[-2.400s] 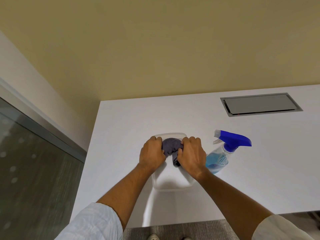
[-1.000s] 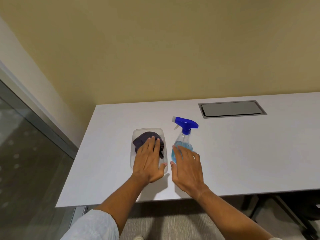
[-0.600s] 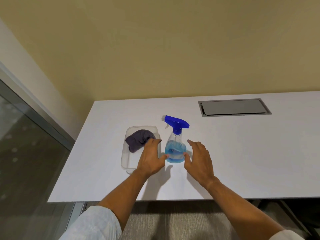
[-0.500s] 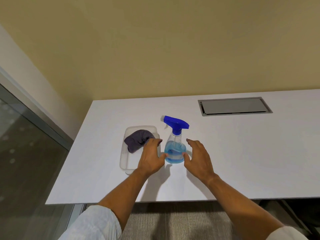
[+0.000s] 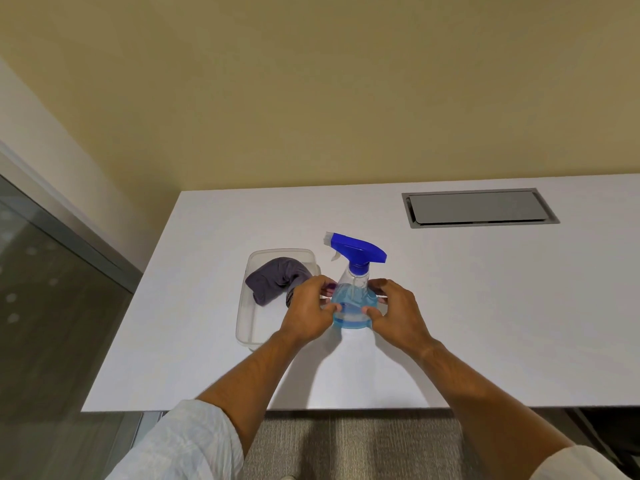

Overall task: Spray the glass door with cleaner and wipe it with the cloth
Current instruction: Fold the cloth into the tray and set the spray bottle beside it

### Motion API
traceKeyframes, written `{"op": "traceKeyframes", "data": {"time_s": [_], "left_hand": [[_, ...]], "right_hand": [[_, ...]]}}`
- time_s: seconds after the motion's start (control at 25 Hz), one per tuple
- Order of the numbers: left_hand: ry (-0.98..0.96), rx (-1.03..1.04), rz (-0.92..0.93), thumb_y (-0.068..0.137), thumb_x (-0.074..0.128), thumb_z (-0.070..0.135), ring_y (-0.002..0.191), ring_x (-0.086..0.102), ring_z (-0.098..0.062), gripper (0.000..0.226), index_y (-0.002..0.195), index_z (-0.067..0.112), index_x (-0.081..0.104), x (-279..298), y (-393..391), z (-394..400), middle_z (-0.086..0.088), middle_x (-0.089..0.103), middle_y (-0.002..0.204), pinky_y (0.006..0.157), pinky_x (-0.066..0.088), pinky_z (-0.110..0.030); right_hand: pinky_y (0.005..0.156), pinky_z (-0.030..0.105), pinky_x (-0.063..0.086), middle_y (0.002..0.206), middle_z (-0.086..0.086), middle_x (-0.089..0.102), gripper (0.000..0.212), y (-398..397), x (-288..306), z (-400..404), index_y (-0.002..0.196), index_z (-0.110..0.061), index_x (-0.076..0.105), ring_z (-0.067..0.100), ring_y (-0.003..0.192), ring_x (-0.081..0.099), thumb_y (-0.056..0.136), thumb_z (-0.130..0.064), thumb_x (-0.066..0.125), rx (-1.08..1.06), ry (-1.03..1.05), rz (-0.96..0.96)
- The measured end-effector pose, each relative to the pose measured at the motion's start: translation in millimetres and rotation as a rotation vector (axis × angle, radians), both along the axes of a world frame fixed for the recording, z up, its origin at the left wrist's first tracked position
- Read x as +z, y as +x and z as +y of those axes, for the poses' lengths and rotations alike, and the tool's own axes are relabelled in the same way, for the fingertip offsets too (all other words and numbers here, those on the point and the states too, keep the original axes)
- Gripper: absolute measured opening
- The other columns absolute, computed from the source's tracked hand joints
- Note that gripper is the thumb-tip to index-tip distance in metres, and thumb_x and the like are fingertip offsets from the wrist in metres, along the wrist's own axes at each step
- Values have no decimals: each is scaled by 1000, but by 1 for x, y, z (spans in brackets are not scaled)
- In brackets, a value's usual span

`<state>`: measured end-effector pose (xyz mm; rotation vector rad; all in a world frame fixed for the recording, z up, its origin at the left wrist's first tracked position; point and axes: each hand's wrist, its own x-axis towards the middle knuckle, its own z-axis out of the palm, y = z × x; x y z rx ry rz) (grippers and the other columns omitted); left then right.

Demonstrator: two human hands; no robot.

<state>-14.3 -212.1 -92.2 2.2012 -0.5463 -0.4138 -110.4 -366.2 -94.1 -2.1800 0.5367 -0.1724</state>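
A clear spray bottle (image 5: pixel 351 303) with blue liquid and a blue trigger head stands upright on the white table (image 5: pixel 502 317). My left hand (image 5: pixel 308 315) and my right hand (image 5: pixel 394 315) cup its base from both sides, thumbs and fingertips touching it. To the left of the bottle, a dark grey cloth (image 5: pixel 273 280) lies bunched in the far end of a clear plastic container (image 5: pixel 246 329). The glass door (image 5: pixel 52 306), with a metal frame, stands at the far left beside the table.
A grey metal cable hatch (image 5: pixel 478 210) is set into the table at the back right. A yellow wall runs behind the table. Grey carpet (image 5: pixel 346 445) lies below the table's near edge.
Both hands left the cloth in the container and moved right to the spray bottle. In the last half second they closed in from open on either side to touching its base.
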Motion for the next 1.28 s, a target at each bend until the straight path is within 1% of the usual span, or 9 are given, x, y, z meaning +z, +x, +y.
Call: {"op": "traceKeyframes", "data": {"time_s": [0.16, 0.28, 0.48, 0.6, 0.68, 0.76, 0.88, 1.08, 1.28], "left_hand": [[-23, 0, 5, 82, 75, 9, 94, 62, -14, 32, 112, 9, 61, 2, 0, 0, 1, 62, 101, 77, 54, -16], [-44, -4, 7, 83, 74, 10, 94, 62, -15, 33, 113, 8, 61, 9, -1, -2, -2, 65, 105, 80, 55, -20], [-116, -34, -23, 79, 78, 9, 85, 62, -8, 31, 106, 12, 64, 37, 6, 2, 7, 64, 94, 63, 48, -3], [-165, -53, -42, 78, 79, 12, 84, 63, -7, 30, 103, 18, 64, 60, 12, 9, 9, 64, 92, 63, 47, -2], [-181, -48, -64, 77, 80, 14, 83, 63, -5, 31, 101, 23, 62, 77, 14, 15, 12, 64, 91, 61, 47, -1], [-187, -34, -88, 76, 81, 14, 82, 64, -6, 32, 102, 22, 63, 91, 17, 22, 11, 65, 92, 60, 49, -4], [-200, -15, -129, 75, 81, 13, 85, 65, -10, 33, 103, 18, 66, 107, 22, 39, 8, 67, 94, 66, 54, -11], [-195, 22, -176, 73, 81, 10, 84, 65, -7, 32, 101, 17, 67, 117, 31, 81, 11, 65, 89, 62, 52, -7], [-156, 71, -164, 73, 81, 12, 84, 65, -7, 35, 105, 16, 68, 101, 38, 117, 9, 66, 92, 60, 49, -4]], "right_hand": [[86, 21, 48, 121, 6, 66, 46, -1, -1, -3, 125, -10, 57, 11, 98, 58, 83, -17, 77, 1, 11, -24], [84, 19, 48, 120, 6, 66, 46, -3, 2, -3, 124, -9, 59, 12, 98, 60, 83, -17, 77, -10, 12, -56], [82, 17, 52, 113, 1, 67, 47, 0, 30, -9, 122, -10, 62, 12, 97, 63, 79, -14, 80, 12, -1, -105], [75, 4, 45, 107, -7, 64, 47, 4, 54, -9, 121, -11, 63, 9, 94, 63, 78, -15, 81, 27, -18, -130], [72, 0, 44, 104, -10, 63, 47, 8, 71, -6, 121, -11, 63, 8, 93, 63, 78, -15, 82, 42, -38, -161], [73, 1, 45, 104, -10, 63, 48, 12, 85, 0, 121, -11, 64, 8, 94, 64, 77, -14, 82, 59, -50, -194], [76, 4, 46, 106, -7, 66, 49, 21, 101, 15, 121, -12, 64, 9, 94, 65, 76, -14, 82, 86, -63, -225], [78, 7, 47, 110, -1, 70, 49, 39, 110, 50, 122, -11, 64, 9, 95, 65, 76, -16, 82, 141, -78, -242], [82, 15, 50, 110, -4, 67, 51, 51, 97, 87, 123, -11, 63, 10, 96, 64, 76, -15, 82, 172, -49, -202]]}}
